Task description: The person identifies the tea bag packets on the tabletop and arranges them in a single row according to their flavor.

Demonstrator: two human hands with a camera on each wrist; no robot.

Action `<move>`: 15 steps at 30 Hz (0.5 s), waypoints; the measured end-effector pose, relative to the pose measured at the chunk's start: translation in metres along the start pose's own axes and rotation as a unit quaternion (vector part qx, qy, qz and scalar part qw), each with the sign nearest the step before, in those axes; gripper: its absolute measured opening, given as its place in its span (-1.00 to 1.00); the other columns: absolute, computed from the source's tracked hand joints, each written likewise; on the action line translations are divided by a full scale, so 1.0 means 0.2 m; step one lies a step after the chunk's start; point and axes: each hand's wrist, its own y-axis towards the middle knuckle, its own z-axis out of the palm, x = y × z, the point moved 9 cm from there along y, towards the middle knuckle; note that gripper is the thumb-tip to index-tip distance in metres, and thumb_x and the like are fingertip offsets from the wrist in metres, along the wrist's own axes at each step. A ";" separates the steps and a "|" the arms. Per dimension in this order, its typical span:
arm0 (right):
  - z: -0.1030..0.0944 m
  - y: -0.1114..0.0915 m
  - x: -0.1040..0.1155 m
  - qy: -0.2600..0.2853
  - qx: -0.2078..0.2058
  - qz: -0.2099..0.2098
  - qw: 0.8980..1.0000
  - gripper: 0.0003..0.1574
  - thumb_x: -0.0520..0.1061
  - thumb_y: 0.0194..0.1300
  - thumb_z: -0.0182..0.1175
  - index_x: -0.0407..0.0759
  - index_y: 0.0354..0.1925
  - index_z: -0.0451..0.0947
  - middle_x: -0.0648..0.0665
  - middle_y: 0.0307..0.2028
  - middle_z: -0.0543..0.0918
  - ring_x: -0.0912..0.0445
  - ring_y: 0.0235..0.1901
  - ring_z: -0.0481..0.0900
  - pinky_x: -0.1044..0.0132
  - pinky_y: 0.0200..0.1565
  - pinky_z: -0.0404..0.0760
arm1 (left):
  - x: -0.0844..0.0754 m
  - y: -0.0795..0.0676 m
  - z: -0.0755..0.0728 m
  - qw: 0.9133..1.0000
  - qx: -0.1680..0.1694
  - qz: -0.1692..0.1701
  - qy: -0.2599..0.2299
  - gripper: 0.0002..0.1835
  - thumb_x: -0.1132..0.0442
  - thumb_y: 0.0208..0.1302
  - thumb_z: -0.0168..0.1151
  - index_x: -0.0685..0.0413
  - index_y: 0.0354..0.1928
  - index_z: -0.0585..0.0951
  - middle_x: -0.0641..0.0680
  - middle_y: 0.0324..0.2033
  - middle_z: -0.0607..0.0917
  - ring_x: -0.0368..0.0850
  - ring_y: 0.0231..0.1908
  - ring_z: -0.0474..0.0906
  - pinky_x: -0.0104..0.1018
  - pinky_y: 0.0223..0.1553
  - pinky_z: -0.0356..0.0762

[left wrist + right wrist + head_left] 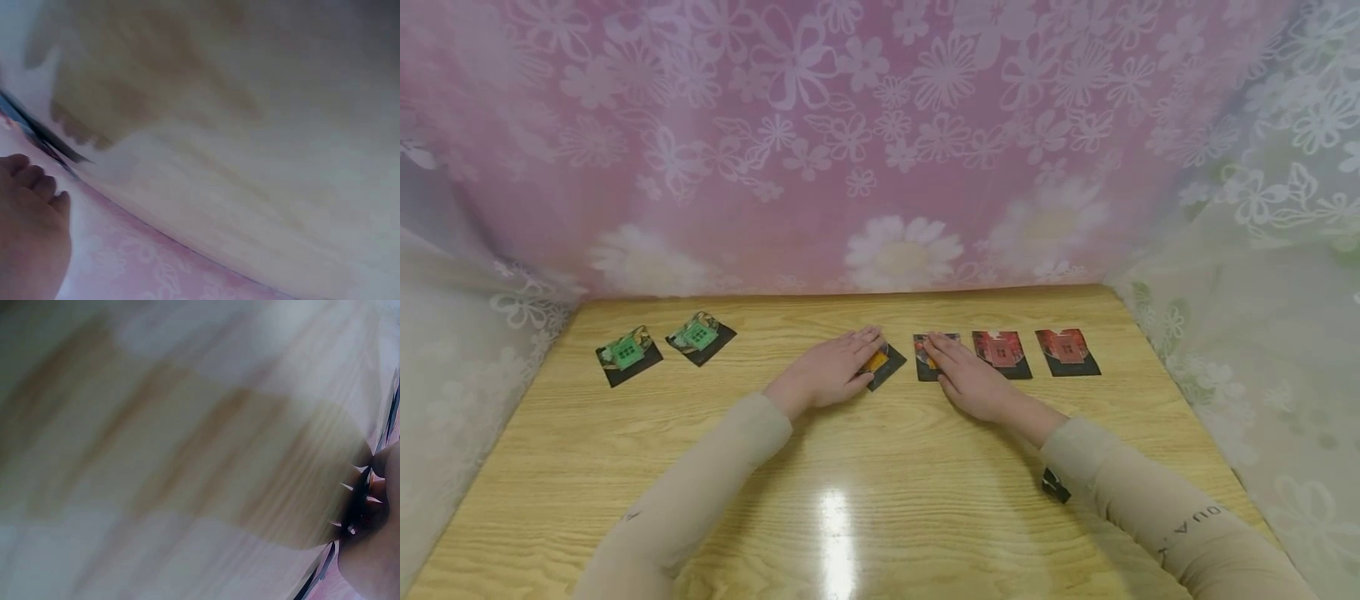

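In the head view my left hand (835, 367) lies palm down over a small flat dark packet with an orange patch (886, 367), its fingers straight and covering the packet's left side. My right hand (970, 379) reaches out with straight fingers over a second orange-patched packet (927, 371), fingertips on its upper part. The left wrist view shows the left hand (31, 231) with fingers hovering near a thin dark packet (40, 134) seen edge-on. At the right edge of the right wrist view, the right hand (372, 550) has its fingertips at a dark packet (357, 500).
Two red-patched packets (1002, 354) (1067, 350) lie right of my right hand. Two green-patched packets (628, 354) (702, 336) lie at the far left. A small black piece (1055, 486) shows beside the right sleeve. A pink floral cloth (865, 150) hangs behind the wooden table (880, 500).
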 end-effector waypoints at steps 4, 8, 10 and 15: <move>0.00 0.00 -0.01 0.001 -0.005 0.001 1.000 -0.24 -0.16 0.68 -0.01 -0.34 0.67 0.05 -0.37 0.67 0.09 -0.28 0.66 0.08 -0.28 0.62 0.22 | -0.03 -0.02 -0.01 1.000 -0.017 -0.023 0.003 -0.24 -0.13 0.73 -0.18 0.17 0.71 0.03 0.20 0.71 0.02 0.09 0.71 -0.05 -0.03 0.74 -0.01; 0.00 0.00 -0.01 0.002 -0.002 0.003 1.000 -0.24 -0.15 0.69 -0.02 -0.33 0.67 0.04 -0.35 0.68 0.08 -0.26 0.67 0.06 -0.27 0.63 0.21 | -0.06 -0.03 -0.01 0.998 -0.019 -0.062 0.012 -0.22 -0.15 0.73 -0.19 0.23 0.70 0.01 0.22 0.70 0.03 0.10 0.71 -0.04 -0.06 0.74 -0.01; 0.01 0.00 -0.01 0.002 0.000 0.004 1.000 -0.23 -0.14 0.69 -0.02 -0.32 0.67 0.04 -0.34 0.69 0.07 -0.25 0.68 0.05 -0.27 0.63 0.20 | -0.08 -0.02 0.00 0.996 -0.017 -0.083 0.012 -0.21 -0.17 0.73 -0.22 0.23 0.70 0.01 0.22 0.70 0.02 0.09 0.71 -0.04 -0.07 0.74 -0.01; 0.00 0.00 0.00 -0.003 -0.006 -0.002 1.000 -0.24 -0.15 0.68 -0.01 -0.35 0.66 0.06 -0.36 0.68 0.09 -0.25 0.67 0.08 -0.26 0.63 0.21 | -0.08 0.00 0.00 0.993 -0.019 -0.112 0.011 -0.24 -0.13 0.74 -0.22 0.27 0.68 0.06 0.25 0.69 0.07 0.12 0.70 -0.01 -0.05 0.73 0.01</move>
